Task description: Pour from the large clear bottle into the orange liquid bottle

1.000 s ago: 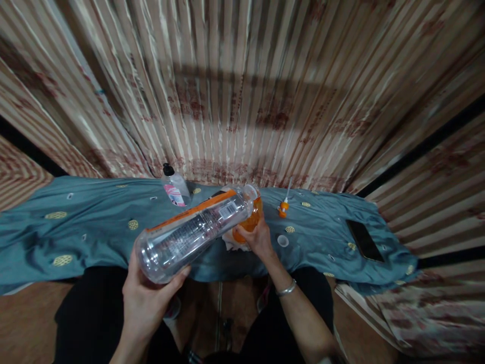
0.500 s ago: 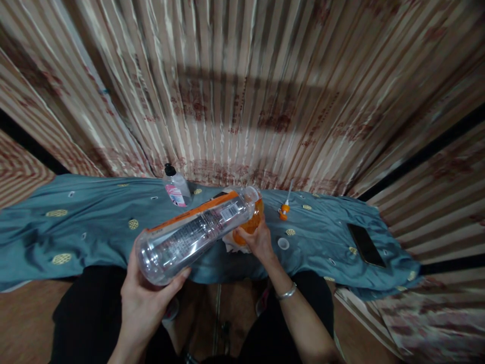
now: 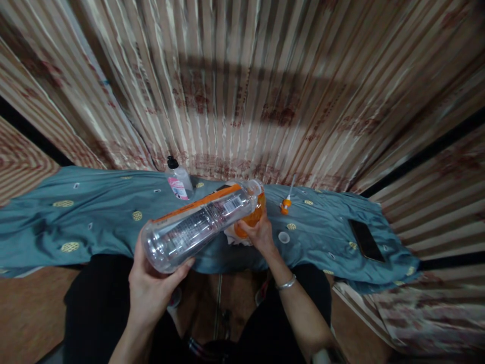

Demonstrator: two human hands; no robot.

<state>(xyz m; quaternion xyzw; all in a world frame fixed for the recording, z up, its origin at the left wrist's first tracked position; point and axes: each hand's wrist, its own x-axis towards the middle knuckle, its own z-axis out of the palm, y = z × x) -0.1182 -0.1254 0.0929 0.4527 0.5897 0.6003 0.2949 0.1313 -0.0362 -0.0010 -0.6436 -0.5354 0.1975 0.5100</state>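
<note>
My left hand (image 3: pixel 151 288) is wrapped round the base of a large clear plastic bottle (image 3: pixel 197 227) with an orange-edged label. The bottle lies tilted, its neck pointing up to the right, over an orange bottle (image 3: pixel 250 220). My right hand (image 3: pixel 260 235) grips that orange bottle from its right side. The clear bottle's mouth hides the top of the orange one, so I cannot tell whether they touch. A white crumpled tissue (image 3: pixel 238 238) lies beneath the orange bottle. To the right are an orange pump head (image 3: pixel 286 205) with a thin tube and a small white cap (image 3: pixel 284 237).
A blue-green cloth (image 3: pixel 109 202) with yellow pineapple prints covers the narrow surface. At the back left stands a pump bottle (image 3: pixel 178 182) with a black top and pink label. A dark phone (image 3: pixel 366 240) lies at the right. A striped curtain (image 3: pixel 227 101) hangs behind.
The view has shifted slightly, and everything sits a little differently in the picture. Both hands keep their hold, with the clear bottle still tilted over the orange one.
</note>
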